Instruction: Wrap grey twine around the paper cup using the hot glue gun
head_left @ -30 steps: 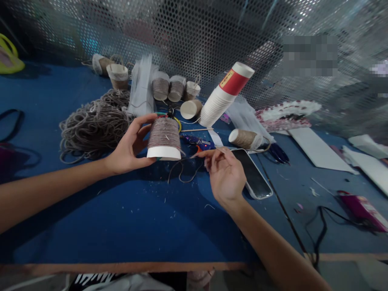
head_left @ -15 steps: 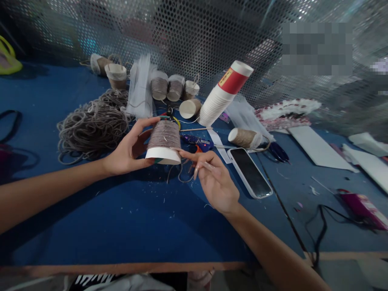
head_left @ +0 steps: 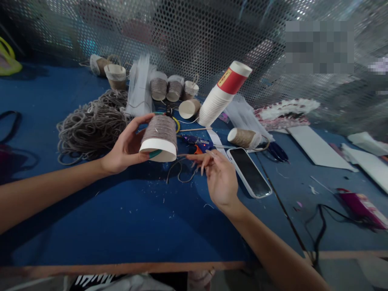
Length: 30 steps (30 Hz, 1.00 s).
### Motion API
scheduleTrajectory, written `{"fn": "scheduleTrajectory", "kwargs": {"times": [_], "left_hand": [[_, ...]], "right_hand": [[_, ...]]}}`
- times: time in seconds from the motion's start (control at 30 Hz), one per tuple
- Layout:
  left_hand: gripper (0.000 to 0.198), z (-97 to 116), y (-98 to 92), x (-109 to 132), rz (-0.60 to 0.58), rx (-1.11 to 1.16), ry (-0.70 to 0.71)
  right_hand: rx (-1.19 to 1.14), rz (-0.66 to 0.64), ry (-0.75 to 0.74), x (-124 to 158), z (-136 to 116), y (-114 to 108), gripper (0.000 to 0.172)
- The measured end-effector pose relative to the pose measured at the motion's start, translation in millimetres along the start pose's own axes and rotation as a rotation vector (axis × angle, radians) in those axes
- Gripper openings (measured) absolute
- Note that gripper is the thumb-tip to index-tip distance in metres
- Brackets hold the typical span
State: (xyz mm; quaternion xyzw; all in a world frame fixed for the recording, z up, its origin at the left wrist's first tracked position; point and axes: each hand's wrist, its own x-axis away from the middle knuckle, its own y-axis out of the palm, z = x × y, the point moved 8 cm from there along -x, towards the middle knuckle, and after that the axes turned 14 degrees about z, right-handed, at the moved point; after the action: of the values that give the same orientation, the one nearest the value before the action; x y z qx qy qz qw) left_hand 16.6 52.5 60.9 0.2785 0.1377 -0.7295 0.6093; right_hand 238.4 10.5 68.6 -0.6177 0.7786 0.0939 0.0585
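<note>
My left hand (head_left: pixel 123 150) grips a paper cup (head_left: pixel 160 131) wound with grey-brown cord. The cup is tilted with its open mouth toward me, and a bare white band (head_left: pixel 157 148) shows at the rim. My left thumb presses near that rim, and the other fingers go behind the cup, partly hidden. A little to the right of the cup, my right hand (head_left: pixel 220 178) hovers palm up, its fingers loosely stretched and apart from the cup. Close behind its fingertips lies a blue glue gun (head_left: pixel 194 140) with an orange trigger. A loose piece of cord (head_left: pixel 182 178) curls on the blue table.
A heap of grey cord (head_left: pixel 91 125) lies at left. Behind stand several cord-wrapped cups (head_left: pixel 159 87) and a leaning stack of white cups (head_left: pixel 216 101). A phone (head_left: pixel 250 173) lies right of my right hand, near another wrapped cup (head_left: pixel 242 137) and white boards (head_left: pixel 321 147).
My left hand has moved the cup slightly left and tipped its mouth more toward me. My right hand has come off the cup's rim and drawn back right.
</note>
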Motion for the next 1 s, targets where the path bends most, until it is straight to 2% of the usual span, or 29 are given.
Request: {"fn": "scheduleTrajectory", "kwargs": {"times": [0.1,0.17,0.2,0.3,0.37,0.47,0.53,0.63,0.73,0.9,1.0], "left_hand": [[0.079,0.4,1.9,-0.2,-0.019,-0.014,-0.016],[0.085,-0.1,7.1,0.7,-0.072,-0.028,-0.031],[0.087,-0.9,10.7,1.6,-0.108,-0.029,-0.044],[0.089,-4.2,22.8,6.6,-0.225,0.009,-0.107],[0.088,-5.0,29.1,10.1,-0.279,0.041,-0.135],[0.088,-4.3,33.0,13.0,-0.306,0.024,-0.129],[0.094,-3.0,32.5,13.2,-0.294,-0.037,-0.097],[0.106,-1.6,30.8,13.4,-0.267,-0.120,-0.069],[0.103,-1.0,32.1,15.4,-0.281,-0.163,-0.074],[0.096,3.5,29.1,14.4,-0.261,-0.186,-0.029],[0.093,6.1,27.9,13.4,-0.254,-0.172,-0.001]], "right_hand": [[0.076,0.100,-0.038,-3.3,2.9,-10.1,0.030],[0.112,0.102,-0.160,-2.0,-3.6,-10.5,0.020],[0.139,0.060,-0.238,0.2,-7.9,-6.6,0.027],[0.243,-0.177,-0.443,12.9,-16.4,14.3,0.078],[0.317,-0.278,-0.524,19.6,-17.4,23.0,0.096],[0.424,-0.258,-0.626,21.3,-20.3,23.0,0.090],[0.461,-0.225,-0.692,21.6,-23.3,21.5,0.086],[0.446,-0.242,-0.760,25.3,-25.8,24.3,0.086],[0.408,-0.289,-0.773,30.3,-25.6,29.7,0.088],[0.414,-0.295,-0.765,29.6,-26.0,28.6,0.100],[0.436,-0.299,-0.731,22.9,-21.0,24.3,0.095]]}}
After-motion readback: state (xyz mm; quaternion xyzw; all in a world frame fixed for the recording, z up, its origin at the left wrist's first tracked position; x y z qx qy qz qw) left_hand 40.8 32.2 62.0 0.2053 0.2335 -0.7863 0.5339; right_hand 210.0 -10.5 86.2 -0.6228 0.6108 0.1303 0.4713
